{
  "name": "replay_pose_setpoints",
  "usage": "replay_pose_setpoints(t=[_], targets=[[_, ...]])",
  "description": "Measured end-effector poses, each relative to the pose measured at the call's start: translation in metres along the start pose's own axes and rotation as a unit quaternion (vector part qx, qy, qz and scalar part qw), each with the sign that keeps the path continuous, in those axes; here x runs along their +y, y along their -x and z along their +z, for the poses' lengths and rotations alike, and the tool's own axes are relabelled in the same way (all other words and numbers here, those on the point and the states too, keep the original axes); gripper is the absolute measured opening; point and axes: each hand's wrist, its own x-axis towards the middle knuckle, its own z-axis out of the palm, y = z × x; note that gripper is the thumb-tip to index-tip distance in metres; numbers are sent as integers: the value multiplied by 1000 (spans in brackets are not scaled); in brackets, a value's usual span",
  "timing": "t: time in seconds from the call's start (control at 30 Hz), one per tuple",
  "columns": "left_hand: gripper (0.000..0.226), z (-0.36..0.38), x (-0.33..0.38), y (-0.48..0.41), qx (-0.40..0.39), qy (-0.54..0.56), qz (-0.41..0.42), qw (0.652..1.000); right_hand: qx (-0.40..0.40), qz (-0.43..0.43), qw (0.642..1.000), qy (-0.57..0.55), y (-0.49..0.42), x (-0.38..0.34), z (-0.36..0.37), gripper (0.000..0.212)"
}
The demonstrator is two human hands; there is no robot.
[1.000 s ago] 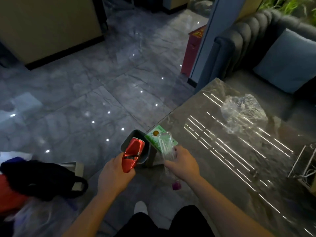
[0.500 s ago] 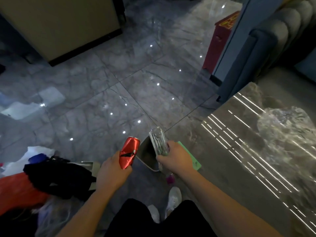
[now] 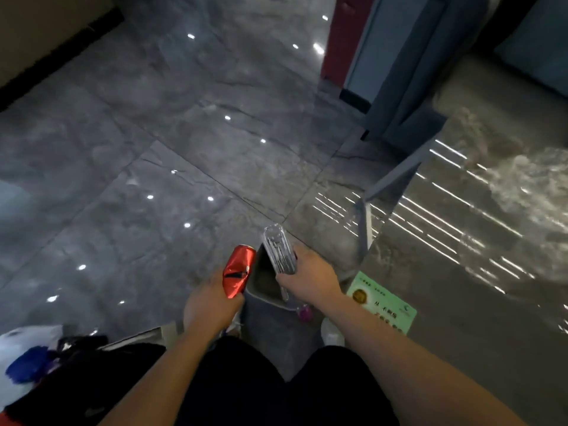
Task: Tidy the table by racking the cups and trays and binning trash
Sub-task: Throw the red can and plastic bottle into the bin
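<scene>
Red can [image 3: 239, 272], top end away

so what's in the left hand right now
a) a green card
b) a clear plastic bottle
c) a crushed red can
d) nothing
c: the left hand grips the dented red can beside the grey bin, while the clear bottle is in the right hand and the green card lies on the table.
</scene>
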Motion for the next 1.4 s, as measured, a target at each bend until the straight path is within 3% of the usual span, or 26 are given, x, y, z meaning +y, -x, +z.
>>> replay_pose_setpoints(t=[0.17,0.47,0.6,0.93,1.17,1.4], targets=[[62,-4,-23,-71,-88,-71,50,992,-13,117,992,-39,-31,-5,50,43],[58,68,-58,-156,-124,-161,47,978,-74,262,961,-40,-94,49,155,42],[55,114,-70,-184,-125,-231,97,960,-78,280,957,-21,-129,76,188,44],[50,209,-83,-241,-110,-287,200,930,-60,323,944,16,-180,147,257,43],[35,250,-81,-263,-95,-320,268,904,-62,307,949,27,-210,176,277,46],[27,276,-76,-280,-97,-372,320,866,-79,311,946,38,-226,183,295,35]])
